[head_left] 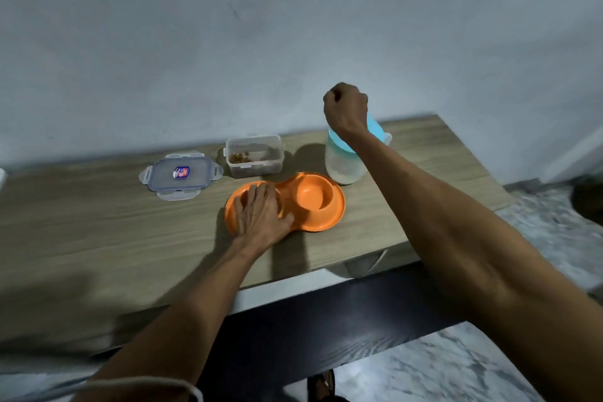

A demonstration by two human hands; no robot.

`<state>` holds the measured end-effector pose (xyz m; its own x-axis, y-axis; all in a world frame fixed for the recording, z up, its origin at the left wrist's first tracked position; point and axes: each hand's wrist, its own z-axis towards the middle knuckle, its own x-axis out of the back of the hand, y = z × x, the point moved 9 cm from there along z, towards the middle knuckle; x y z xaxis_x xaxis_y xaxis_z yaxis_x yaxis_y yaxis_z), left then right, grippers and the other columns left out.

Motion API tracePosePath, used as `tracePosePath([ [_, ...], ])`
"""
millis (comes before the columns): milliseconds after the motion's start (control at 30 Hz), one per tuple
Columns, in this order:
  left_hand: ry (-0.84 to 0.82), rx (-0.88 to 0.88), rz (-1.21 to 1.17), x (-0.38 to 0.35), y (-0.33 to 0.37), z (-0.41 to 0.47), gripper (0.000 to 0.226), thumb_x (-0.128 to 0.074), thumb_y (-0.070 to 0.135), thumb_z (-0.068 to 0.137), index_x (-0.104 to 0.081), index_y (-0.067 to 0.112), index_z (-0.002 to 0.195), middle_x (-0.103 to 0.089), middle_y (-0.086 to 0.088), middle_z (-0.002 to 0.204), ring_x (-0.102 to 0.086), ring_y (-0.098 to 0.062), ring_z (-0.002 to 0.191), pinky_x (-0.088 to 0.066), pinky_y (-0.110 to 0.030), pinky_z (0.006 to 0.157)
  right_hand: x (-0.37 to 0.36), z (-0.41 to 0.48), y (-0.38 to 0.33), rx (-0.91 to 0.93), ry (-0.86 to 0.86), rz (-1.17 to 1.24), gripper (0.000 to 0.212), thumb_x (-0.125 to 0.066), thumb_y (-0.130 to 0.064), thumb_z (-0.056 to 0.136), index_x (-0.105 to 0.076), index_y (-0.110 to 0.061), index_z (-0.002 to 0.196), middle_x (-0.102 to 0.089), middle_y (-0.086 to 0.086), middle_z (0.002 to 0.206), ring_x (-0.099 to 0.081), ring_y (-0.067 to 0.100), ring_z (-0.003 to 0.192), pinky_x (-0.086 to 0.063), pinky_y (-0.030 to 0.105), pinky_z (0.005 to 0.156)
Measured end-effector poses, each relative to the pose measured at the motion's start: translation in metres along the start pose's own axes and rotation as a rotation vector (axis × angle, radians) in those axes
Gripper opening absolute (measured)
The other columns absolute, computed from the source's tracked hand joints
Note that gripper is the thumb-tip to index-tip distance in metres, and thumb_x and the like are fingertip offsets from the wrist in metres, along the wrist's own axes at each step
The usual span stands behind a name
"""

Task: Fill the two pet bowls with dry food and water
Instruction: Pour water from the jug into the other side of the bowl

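Containers. An orange double pet bowl (321, 217) sits on the worktop (98, 222), a little right of its centre. Its right-hand well (315, 194) shows only orange plastic; whether any water lies in it cannot be told. The left-hand well is covered by the left grip (261, 212), which rests flat on it with fingers straight and spread, holding nothing.

At 12 o'clock from the left well stands a clear tub (254, 157), uncovered, with a small scatter of brown kibble (240, 158) on its floor. The tub lid (181, 173) lies flat at 9 o'clock from the tub, apart from it, with a small label on top.

At 2 o'clock from the bowl, just beside its rim, stands a translucent jug (342, 163) with a pale blue cap (375, 132). Its lower part looks cloudy; the fill level is unclear.

The right grip (346, 108) hangs above the jug, fingers curled into a fist with nothing visible in it; the wrist crosses in front of the cap.

Edges and room. A wall (228, 42) closes the worktop at 12 o'clock. The worktop ends shortly past the jug at 3 o'clock. Bare board runs wide at 9 o'clock, and a narrower band separates the bowl from the near edge at 6 o'clock. Below that edge are a dark wood-grain surface (326, 320) and a marbled floor (440, 365).

Hidden. The contents of the left well and the far side of the jug cannot be seen.
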<state>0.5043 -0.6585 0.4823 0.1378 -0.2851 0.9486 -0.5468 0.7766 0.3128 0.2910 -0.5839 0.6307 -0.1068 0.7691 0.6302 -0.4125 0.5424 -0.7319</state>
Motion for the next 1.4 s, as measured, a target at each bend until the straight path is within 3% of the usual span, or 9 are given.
tracePosePath([
  [200, -0.103, -0.021, 0.084, -0.021, 0.031, 0.017, 0.086, -0.056, 0.066, 0.080, -0.034, 0.015, 0.146, -0.036, -0.007, 0.152, -0.027, -0.028, 0.144, -0.020, -0.060, 0.113, 0.054, 0.025, 0.072, -0.127, 0.098, 0.018, 0.030, -0.044, -0.021, 0.089, -0.067, -0.002, 0.084, -0.069, 0.012, 0.084, -0.057, 0.027, 0.078, -0.039, 0.029, 0.066],
  [300, -0.131, 0.035, 0.085, -0.033, 0.041, 0.026, 0.093, -0.058, 0.068, 0.078, -0.028, 0.014, 0.148, -0.032, -0.007, 0.155, -0.023, -0.028, 0.145, -0.017, -0.062, 0.114, 0.061, 0.036, 0.120, -0.273, 0.091, 0.108, 0.037, -0.042, -0.026, 0.090, -0.069, -0.001, 0.086, -0.071, 0.014, 0.089, -0.062, 0.033, 0.087, -0.046, 0.036, 0.074],
  [467, -0.152, 0.139, 0.057, -0.050, 0.043, 0.033, 0.104, -0.060, 0.071, 0.075, -0.020, 0.013, 0.152, -0.028, -0.009, 0.158, -0.016, -0.029, 0.148, -0.014, -0.063, 0.114, 0.040, 0.032, 0.180, -0.517, 0.042, 0.348, 0.039, -0.045, -0.031, 0.090, -0.074, -0.005, 0.084, -0.074, 0.011, 0.093, -0.064, 0.027, 0.090, -0.048, 0.032, 0.079],
  [567, -0.136, 0.164, 0.031, -0.052, 0.043, 0.032, 0.106, -0.062, 0.069, 0.076, -0.016, 0.012, 0.153, -0.024, -0.010, 0.159, -0.012, -0.028, 0.150, -0.010, -0.062, 0.116, 0.019, 0.026, 0.210, -0.642, 0.014, 0.455, 0.043, -0.044, -0.044, 0.088, -0.070, -0.013, 0.073, -0.074, 0.009, 0.091, -0.066, 0.032, 0.094, -0.053, 0.042, 0.090],
  [667, -0.133, 0.176, 0.012, -0.050, 0.044, 0.031, 0.108, -0.063, 0.067, 0.076, -0.015, 0.011, 0.154, -0.022, -0.012, 0.160, -0.011, -0.028, 0.151, -0.005, -0.061, 0.117, 0.003, 0.019, 0.221, -0.712, 0.014, 0.558, 0.044, -0.048, -0.050, 0.088, -0.059, -0.015, 0.065, -0.069, 0.008, 0.079, -0.064, 0.030, 0.079, -0.051, 0.039, 0.078],
  [733, -0.145, 0.182, 0.012, -0.051, 0.044, 0.030, 0.108, -0.062, 0.067, 0.077, -0.014, 0.010, 0.154, -0.021, -0.012, 0.161, -0.009, -0.027, 0.151, -0.003, -0.060, 0.117, -0.003, 0.014, 0.219, -0.733, 0.012, 0.615, 0.045, -0.052, -0.049, 0.090, -0.052, -0.014, 0.061, -0.059, 0.004, 0.068, -0.054, 0.022, 0.063, -0.043, 0.033, 0.066],
  [1067, -0.126, 0.192, -0.030, -0.051, 0.044, 0.026, 0.106, -0.063, 0.066, 0.077, -0.014, 0.013, 0.155, -0.021, -0.008, 0.162, -0.007, -0.025, 0.152, -0.002, -0.060, 0.117, -0.007, 0.014, 0.215, -0.754, -0.023, 0.682, 0.020, -0.068, -0.026, 0.075, -0.061, -0.011, 0.065, -0.059, 0.003, 0.066, -0.049, 0.017, 0.052, -0.037, 0.023, 0.046],
  [1200, -0.121, 0.192, -0.050, -0.050, 0.043, 0.024, 0.106, -0.064, 0.065, 0.077, -0.014, 0.014, 0.155, -0.021, -0.007, 0.162, -0.007, -0.025, 0.152, -0.002, -0.060, 0.118, 0.003, 0.020, 0.204, -0.701, -0.007, 0.618, 0.023, -0.068, -0.026, 0.070, -0.055, -0.014, 0.056, -0.053, -0.001, 0.056, -0.047, 0.018, 0.054, -0.039, 0.028, 0.052],
  [1400, -0.117, 0.197, -0.083, -0.049, 0.043, 0.023, 0.106, -0.067, 0.063, 0.076, -0.016, 0.014, 0.155, -0.023, -0.007, 0.161, -0.007, -0.024, 0.152, -0.003, -0.060, 0.117, 0.019, 0.029, 0.177, -0.594, -0.037, 0.493, 0.026, -0.065, -0.024, 0.075, -0.050, -0.010, 0.058, -0.050, 0.000, 0.060, -0.044, 0.016, 0.057, -0.037, 0.030, 0.057],
])
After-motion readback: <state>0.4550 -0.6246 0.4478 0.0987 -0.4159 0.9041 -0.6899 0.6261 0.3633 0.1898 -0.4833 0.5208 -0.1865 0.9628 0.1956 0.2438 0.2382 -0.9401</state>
